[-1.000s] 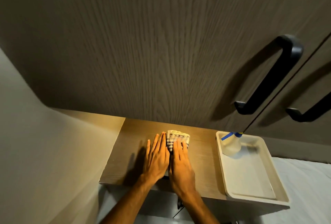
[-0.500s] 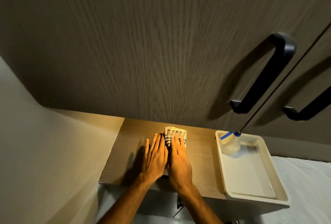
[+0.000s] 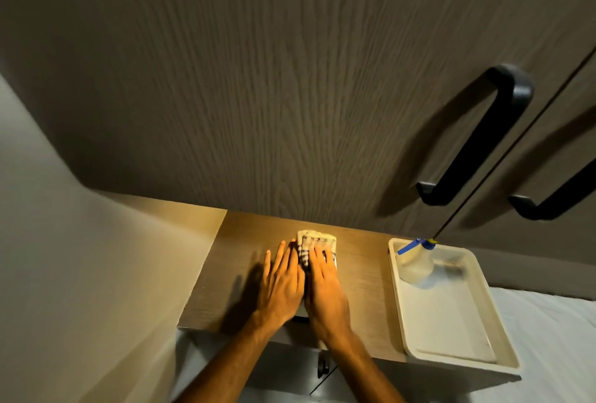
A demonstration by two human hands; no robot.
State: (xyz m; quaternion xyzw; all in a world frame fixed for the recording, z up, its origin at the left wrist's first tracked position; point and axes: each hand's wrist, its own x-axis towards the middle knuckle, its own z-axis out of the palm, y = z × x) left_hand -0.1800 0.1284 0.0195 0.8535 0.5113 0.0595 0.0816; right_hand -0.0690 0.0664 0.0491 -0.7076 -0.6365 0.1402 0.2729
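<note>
Watching the feed, I saw the checked cloth (image 3: 317, 240) had slid slightly farther across the wooden ledge (image 3: 232, 260), left of the white tray (image 3: 451, 360), with my right hand (image 3: 325, 286) pressing it with straight fingers and my left hand (image 3: 282, 283) flat beside it, so the wiping looked underway.

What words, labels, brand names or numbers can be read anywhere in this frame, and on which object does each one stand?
No readable text in this frame.
Spray bottle in the white tray: no label shows.
Checked cloth under the right hand, beside the left hand: woven pattern only.
Cabinet door and black handle: plain.
</note>
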